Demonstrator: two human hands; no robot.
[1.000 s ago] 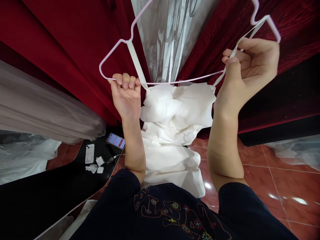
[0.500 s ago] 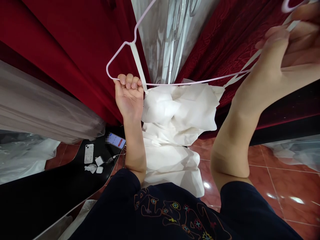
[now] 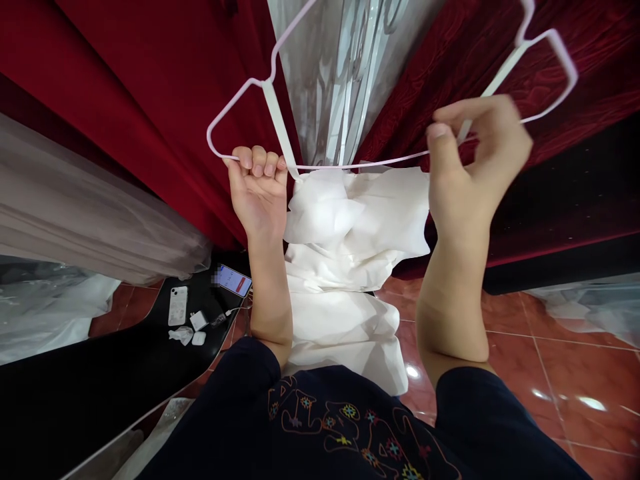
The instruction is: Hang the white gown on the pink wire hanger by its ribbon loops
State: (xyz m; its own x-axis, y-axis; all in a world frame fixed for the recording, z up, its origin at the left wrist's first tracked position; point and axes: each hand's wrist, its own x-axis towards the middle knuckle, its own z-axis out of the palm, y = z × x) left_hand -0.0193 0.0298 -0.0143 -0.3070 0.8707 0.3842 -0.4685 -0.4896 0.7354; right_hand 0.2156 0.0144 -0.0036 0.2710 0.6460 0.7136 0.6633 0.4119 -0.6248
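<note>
Sleeves: dark cloth with coloured stitching (image 3: 345,420) covers your chest and upper arms at the bottom of the view, nearest the camera.
Floor: glossy red tiles (image 3: 550,373) lie under you and to your right.
Low black surface: at your lower left it carries two phones (image 3: 179,305), one with its screen lit (image 3: 234,280), plus a white charger with its cable (image 3: 200,321).
Garment: white cloth (image 3: 350,267) hangs between your forearms, bunched at the top and falling in folds toward the floor.
Left hand: your left hand (image 3: 257,190) is raised palm toward you, with its fingers (image 3: 257,160) clenched over the bottom bar of the hanger, just beside the garment's left strap.
Left strap: a white ribbon (image 3: 277,123) runs up from the garment and loops over the hanger's left shoulder notch.
Right hand: your right hand (image 3: 470,167) is lifted higher, thumb and fingertips pinched on the right strap close to the hanger's bottom bar.
Right strap: this ribbon (image 3: 503,67) runs taut from your pinch up to the hanger's right shoulder notch.
Hanger: the pale pink wire hanger (image 3: 350,162) spans the view above the garment, its hook out of sight at the top.
Backdrop: deep red velvet curtains (image 3: 150,100) hang behind, with a clear plastic cover (image 3: 345,67) between them, and pale tulle (image 3: 75,227) at far left.
</note>
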